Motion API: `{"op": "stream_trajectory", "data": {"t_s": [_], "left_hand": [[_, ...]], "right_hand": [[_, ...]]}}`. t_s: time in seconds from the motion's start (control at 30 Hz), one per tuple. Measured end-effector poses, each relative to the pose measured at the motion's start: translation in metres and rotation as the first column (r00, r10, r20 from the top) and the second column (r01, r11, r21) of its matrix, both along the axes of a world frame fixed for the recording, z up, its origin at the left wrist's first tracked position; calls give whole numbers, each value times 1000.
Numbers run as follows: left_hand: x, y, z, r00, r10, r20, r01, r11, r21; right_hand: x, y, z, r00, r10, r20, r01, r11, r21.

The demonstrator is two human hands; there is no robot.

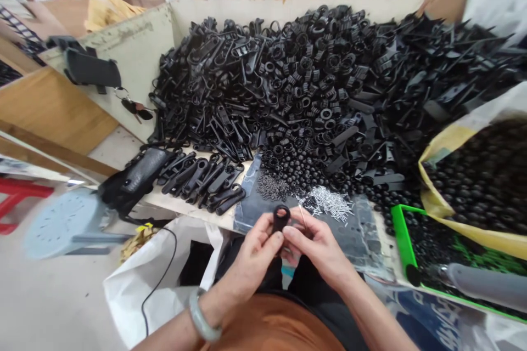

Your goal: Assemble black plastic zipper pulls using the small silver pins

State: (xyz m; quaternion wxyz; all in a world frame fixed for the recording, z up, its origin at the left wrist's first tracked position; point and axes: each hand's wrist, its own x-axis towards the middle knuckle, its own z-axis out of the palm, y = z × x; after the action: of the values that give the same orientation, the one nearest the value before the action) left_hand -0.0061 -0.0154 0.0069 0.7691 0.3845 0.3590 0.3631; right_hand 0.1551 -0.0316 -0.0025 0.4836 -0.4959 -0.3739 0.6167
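A black plastic piece with a ring-shaped end [281,218] is pinched in my left hand [257,247], ring upward. My right hand [315,241] is closed too, its thumb against the lower side of the same piece. By the right index finger a thin, pale metal pin [302,215] sticks up; how it is gripped is not clear. Just beyond the hands, a heap of short silver pins [329,203] lies on a dark work mat [255,205]. Small dark metal parts [274,186] and black beads [298,167] are piled beside them.
Black handle-shaped pieces [201,178] lie in a row at left. Behind rises a large heap of black plastic parts [288,71]. A yellow-edged bag of beads [481,170] and a green tray [403,236] are at right. A white sack [144,279] hangs below; a blue stool [61,225] stands left.
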Motion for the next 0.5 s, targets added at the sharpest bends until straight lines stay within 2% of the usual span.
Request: {"op": "stream_trajectory", "data": {"t_s": [0.03,0.1,0.17,0.3,0.5], "left_hand": [[3,5,6,990,100,96,-94,993,-68],[7,15,20,947,262,187,-230,957,-178],[11,22,31,918,339,207,-290,927,-237],[19,20,34,927,348,142,-307,919,-248],[25,6,20,883,467,36,-449,866,-222]], "right_hand": [[0,0,1,997,-79,-25,79,997,-3],[-5,-1,0,966,-250,-67,250,968,-17],[-14,-3,-3,944,-321,-79,321,947,-19],[-30,1,-8,977,-210,39,206,975,88],[-31,9,-11,947,32,320,-102,974,204]]}}
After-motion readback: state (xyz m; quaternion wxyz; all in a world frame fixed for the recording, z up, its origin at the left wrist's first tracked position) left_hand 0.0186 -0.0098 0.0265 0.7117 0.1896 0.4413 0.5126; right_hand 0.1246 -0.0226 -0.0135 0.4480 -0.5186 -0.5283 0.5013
